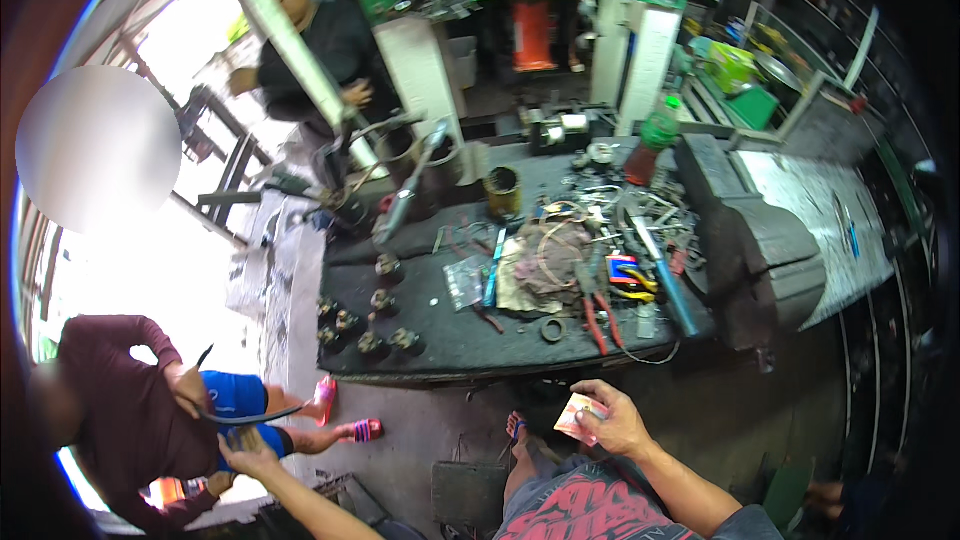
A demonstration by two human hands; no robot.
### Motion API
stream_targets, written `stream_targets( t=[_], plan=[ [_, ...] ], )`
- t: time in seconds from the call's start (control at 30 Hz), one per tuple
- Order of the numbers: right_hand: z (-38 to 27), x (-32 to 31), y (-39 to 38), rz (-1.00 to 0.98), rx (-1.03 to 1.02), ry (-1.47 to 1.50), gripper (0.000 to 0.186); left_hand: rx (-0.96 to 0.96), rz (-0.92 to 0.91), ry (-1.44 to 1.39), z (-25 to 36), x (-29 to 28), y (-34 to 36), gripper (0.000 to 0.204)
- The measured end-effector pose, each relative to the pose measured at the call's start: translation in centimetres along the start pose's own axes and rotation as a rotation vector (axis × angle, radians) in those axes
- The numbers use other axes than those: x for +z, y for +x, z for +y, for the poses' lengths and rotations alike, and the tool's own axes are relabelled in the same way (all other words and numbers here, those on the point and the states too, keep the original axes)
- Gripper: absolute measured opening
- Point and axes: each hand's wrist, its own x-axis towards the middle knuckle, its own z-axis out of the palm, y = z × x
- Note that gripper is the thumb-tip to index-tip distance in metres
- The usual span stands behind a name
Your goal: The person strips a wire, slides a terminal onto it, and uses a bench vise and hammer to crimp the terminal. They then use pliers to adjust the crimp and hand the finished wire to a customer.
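At lower centre, my right hand (615, 422) is closed on a small orange-and-cream folded paper (580, 420) that looks like a banknote, pinched between thumb and fingers in front of my body. My left hand (250, 455) reaches far to the left, fingers stretched out, close to the front of a person (130, 410) in a maroon top and blue shorts. That person holds a long, curved black strip (255, 417), perhaps a hose, which passes just above my left hand. I cannot tell whether it touches my fingers.
Beyond me stands a dark workbench (450, 340) with red-handled pliers (595, 320), a blue-handled tool (675, 295), small metal parts and a bottle of red liquid (650, 145). A large vise (760, 250) sits at its right. Another person (320, 50) in black stands at the back left.
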Motion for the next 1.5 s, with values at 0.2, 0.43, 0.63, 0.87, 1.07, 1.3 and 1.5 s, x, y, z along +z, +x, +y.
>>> stream_targets(
  t=[0.2,0.43,0.63,0.87,1.07,1.3,1.5],
  plan=[
    [2.4,-10.4,-8.4,0.137,-0.070,0.150,0.046,-0.125,-0.170,0.181,-5.7,-8.5,-6.7,0.042],
    [11.4,-38.7,-25.8,0.823,-0.286,0.208,0.048,-0.648,-1.217,1.349,-28.9,-14.5,-50.6,0.041],
    [17.8,-59.4,-37.3,1.256,-0.356,0.320,0.048,-0.740,-2.176,1.298,-27.1,-11.4,-91.3,0.041],
    [26.5,-78.5,-37.8,1.312,-0.402,0.377,0.053,-0.659,-2.624,1.360,-31.2,-12.9,-117.7,0.041],
    [37.5,-97.3,-38.2,1.471,-0.161,-0.087,0.045,-0.345,-2.916,1.269,-40.9,-12.7,-137.4,0.041],
    [47.7,-114.8,-47.9,1.571,0.186,0.247,0.013,-0.619,-2.812,1.085,-37.7,-3.7,-170.1,0.038],
    [59.0,-136.6,-48.9,1.539,0.156,0.275,0.019,-0.546,-2.675,1.116,-40.1,-1.9,-188.2,0.040]
  ],
)
